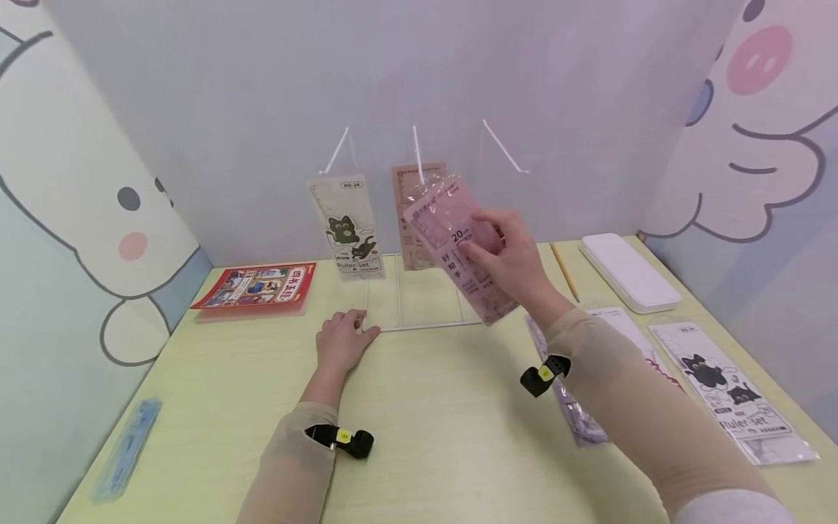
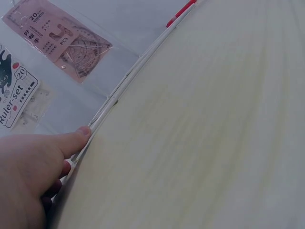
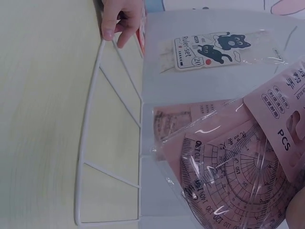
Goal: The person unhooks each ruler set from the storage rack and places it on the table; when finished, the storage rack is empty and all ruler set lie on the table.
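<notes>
My right hand (image 1: 507,258) grips a pink ruler-set packet (image 1: 458,247) and holds it up, tilted, in front of a white wire display rack (image 1: 419,326). The same packet (image 3: 238,176) fills the right wrist view. On the rack hang a cat-print ruler set (image 1: 347,233) at the left hook and another pink ruler set (image 1: 411,191) at the middle hook. The right hook (image 1: 504,145) is bare. My left hand (image 1: 342,340) lies flat on the table, its fingertips (image 2: 85,131) touching the front left corner of the rack's base (image 2: 138,67).
A red booklet (image 1: 258,287) lies at back left and a blue packet (image 1: 127,447) near the left edge. To the right are a pencil (image 1: 564,271), a white case (image 1: 628,269), a cat ruler set (image 1: 733,389) and more packets (image 1: 579,418) under my right forearm.
</notes>
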Demonstrator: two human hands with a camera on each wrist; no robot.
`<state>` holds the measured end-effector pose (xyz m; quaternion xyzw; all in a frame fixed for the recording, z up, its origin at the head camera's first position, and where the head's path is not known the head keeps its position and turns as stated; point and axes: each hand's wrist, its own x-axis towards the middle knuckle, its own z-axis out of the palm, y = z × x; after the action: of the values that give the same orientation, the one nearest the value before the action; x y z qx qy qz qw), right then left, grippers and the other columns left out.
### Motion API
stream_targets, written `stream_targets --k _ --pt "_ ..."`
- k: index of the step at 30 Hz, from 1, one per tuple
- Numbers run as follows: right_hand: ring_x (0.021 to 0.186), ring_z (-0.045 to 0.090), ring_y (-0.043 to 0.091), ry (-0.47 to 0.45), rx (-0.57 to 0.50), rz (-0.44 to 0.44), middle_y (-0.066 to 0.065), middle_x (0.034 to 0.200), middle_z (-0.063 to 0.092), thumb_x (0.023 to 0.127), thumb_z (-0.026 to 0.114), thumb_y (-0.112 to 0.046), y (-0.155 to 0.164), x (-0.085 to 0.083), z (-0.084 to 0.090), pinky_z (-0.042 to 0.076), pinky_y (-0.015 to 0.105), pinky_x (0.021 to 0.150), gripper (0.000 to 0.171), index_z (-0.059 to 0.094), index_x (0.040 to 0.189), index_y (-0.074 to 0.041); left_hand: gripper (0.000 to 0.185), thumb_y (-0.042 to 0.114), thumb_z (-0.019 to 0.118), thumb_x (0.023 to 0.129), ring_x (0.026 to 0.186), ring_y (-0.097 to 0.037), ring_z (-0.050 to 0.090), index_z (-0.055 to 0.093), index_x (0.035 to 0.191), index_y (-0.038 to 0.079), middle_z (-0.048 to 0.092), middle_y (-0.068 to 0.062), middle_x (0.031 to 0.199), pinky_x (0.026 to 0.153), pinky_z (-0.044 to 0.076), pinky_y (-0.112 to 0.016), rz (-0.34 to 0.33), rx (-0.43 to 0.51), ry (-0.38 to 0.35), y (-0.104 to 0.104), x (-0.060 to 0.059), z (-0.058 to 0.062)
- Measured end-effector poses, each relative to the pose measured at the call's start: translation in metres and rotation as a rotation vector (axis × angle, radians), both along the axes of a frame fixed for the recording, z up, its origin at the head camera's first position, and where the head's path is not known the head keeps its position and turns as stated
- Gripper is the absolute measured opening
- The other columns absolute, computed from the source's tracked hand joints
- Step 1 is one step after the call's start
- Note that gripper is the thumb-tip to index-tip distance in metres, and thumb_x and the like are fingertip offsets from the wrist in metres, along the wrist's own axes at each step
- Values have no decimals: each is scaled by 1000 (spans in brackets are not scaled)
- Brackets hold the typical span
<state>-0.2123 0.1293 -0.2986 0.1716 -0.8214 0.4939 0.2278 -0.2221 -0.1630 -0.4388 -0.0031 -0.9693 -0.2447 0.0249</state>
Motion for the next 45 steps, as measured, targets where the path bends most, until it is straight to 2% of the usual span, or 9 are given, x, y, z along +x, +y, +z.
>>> stream_targets --k 3,6,10,13,19,26,34,40,45 --pt "82 59 24 40 -40 46 11 108 49 84 69 -8 2 2 2 53 33 58 50 47 129 -14 52 46 63 85 100 -32 48 59 125 14 57 -8 104 84 35 -49 5 0 -1 -1 0 -1" --pt "79 62 27 24 -61 75 13 108 51 87 64 -7 6 4 0 53 34 56 53 44 135 -19 51 46 63 85 100 -32 48 59 125 14 57 -8 104 84 35 -49 4 1 -3 -1 -1 -1" --pt "79 63 28 -150 1 42 14 105 55 93 59 -20 15 10 -9 53 37 57 54 37 140 -34 52 46 62 86 100 -32 48 58 126 13 57 -8 105 84 35 -50 -3 -1 -3 -1 -1 -1" --pt "86 63 30 -284 78 17 15 109 56 94 57 -28 23 13 -22 53 42 65 55 31 142 -38 52 47 62 86 99 -32 48 58 126 14 57 -8 104 83 35 -50 -5 -5 -1 0 -1 -1" --pt "104 59 33 -394 111 41 16 128 48 95 57 -24 37 20 -50 50 47 80 57 29 144 -25 52 47 62 85 99 -32 49 58 126 15 58 -7 103 83 35 -49 -7 2 2 -1 -1 -3" --pt "91 63 26 -482 150 64 16 116 57 92 60 -26 45 28 -63 53 36 70 63 28 146 -22 52 48 62 85 99 -32 49 58 126 15 58 -7 103 83 35 -49 -9 2 8 -1 -2 -4" --pt "82 62 15 -619 376 21 9 113 60 88 63 -42 53 36 -79 49 38 77 70 28 147 -26 52 48 62 85 100 -31 48 58 126 16 57 -7 104 84 34 -49 -7 -1 3 -1 -3 -4" --pt "75 58 13 -591 563 29 14 118 59 86 65 -42 56 46 -90 47 41 79 72 34 144 -15 52 47 62 85 100 -31 49 58 126 15 58 -7 104 84 35 -49 -5 5 0 0 -2 -2" --pt "99 59 25 -567 632 25 16 129 53 84 67 -43 58 52 -95 41 48 92 71 40 141 -11 51 46 63 85 99 -32 48 59 125 14 58 -8 104 84 34 -49 -2 16 -1 0 0 1"
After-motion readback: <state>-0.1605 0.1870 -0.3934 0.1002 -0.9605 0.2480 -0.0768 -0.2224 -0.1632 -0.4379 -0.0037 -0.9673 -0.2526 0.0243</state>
